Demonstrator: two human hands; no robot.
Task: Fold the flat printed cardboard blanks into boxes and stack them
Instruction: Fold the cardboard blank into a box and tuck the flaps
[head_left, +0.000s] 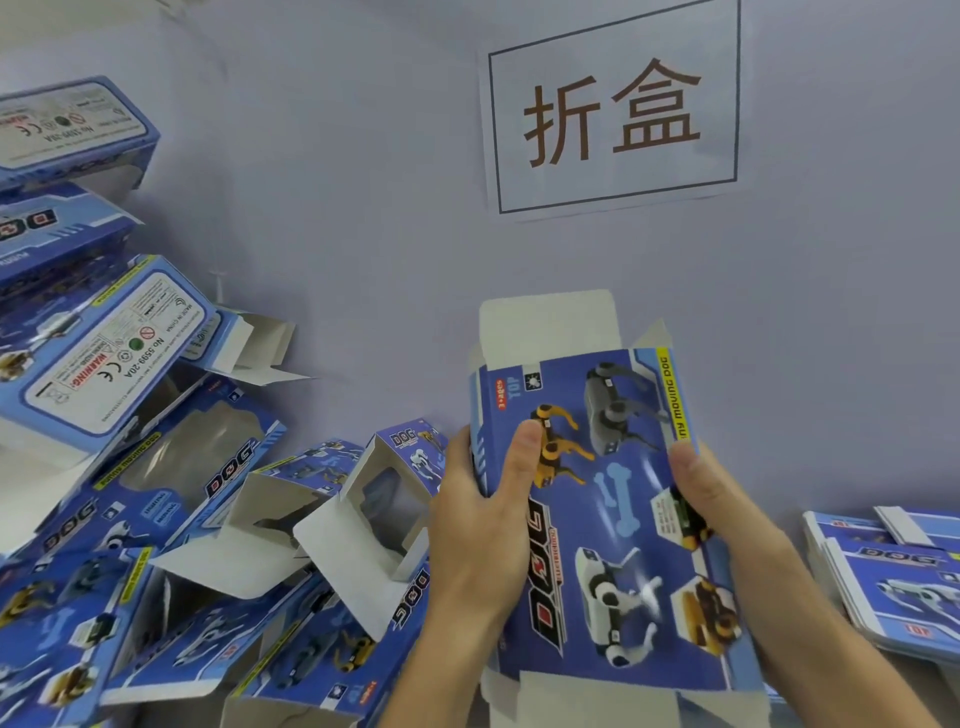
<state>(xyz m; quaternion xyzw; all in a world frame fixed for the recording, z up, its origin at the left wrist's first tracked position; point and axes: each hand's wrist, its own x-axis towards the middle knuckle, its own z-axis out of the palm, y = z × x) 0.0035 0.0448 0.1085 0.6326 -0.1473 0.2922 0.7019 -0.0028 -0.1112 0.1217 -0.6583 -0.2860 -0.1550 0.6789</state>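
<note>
1. The box (597, 509) is up off the counter (363, 208), held between both hands with its printed face toward the camera. The far white flap stands open beyond the fingertips, and another white flap shows at the near end, by the wrists.
2. The left hand (483, 525) grips the box's left edge, thumb laid over the printed face and the other fingers tucked behind, out of sight.
3. The right hand (711, 499) grips the right edge the same way, thumb on the front.
4. It looks like thin printed card: light, glossy and probably a little slippery, stiff along the panels but ready to bend at the creases. A hard squeeze would likely dent it.
5. The long side edges, where the hands are now, look the best hold; the flaps should be pushed near their crease lines.
6. To the left of the left hand lies a loose heap of folded boxes (171, 467); to the right of the right hand sits a stack of flat blanks (893, 577).
</note>
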